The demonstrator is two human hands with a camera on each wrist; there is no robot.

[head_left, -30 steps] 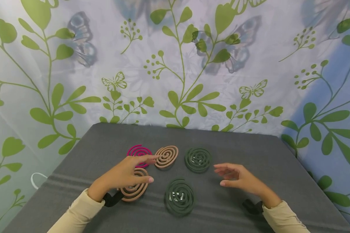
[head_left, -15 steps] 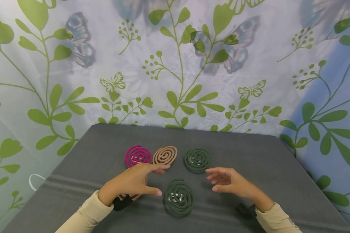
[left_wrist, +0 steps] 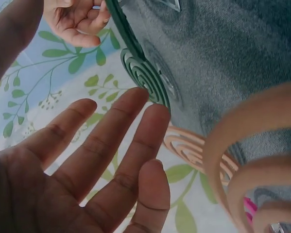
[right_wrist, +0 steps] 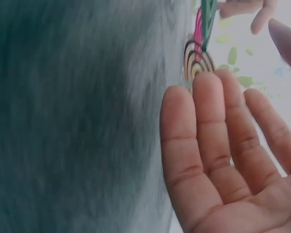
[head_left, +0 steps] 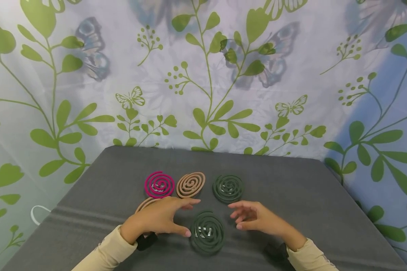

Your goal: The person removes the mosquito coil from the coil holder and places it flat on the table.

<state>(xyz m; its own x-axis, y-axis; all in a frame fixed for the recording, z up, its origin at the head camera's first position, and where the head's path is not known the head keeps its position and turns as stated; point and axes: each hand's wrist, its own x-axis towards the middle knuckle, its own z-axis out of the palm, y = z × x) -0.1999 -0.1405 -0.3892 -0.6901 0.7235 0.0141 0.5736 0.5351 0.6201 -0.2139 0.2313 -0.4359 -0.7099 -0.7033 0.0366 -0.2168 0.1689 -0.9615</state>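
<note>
Several mosquito coils stand on small metal holders. The nearest green coil (head_left: 207, 241) lies between my two hands. My left hand (head_left: 161, 216), fingers loosely extended, is just left of it and holds nothing; its thumb tip appears by the coil's left edge, touching or not I cannot tell. Beneath that hand a tan coil (head_left: 146, 203) is mostly hidden. My right hand (head_left: 262, 221) hovers to the right with relaxed fingers and nothing in them. Behind are a pink coil (head_left: 159, 184), another tan coil (head_left: 191, 184) that leans, and a second green coil (head_left: 228, 188).
A grey cloth covers the table (head_left: 291, 188). Its far edge meets a hanging curtain (head_left: 176, 94) printed with leaves and butterflies. A white loop (head_left: 37, 214) shows beyond the left edge of the table.
Both hands have moved inward toward the nearest green coil, the left rightward and the right leftward, both slightly nearer the front. The coils stay in place.
</note>
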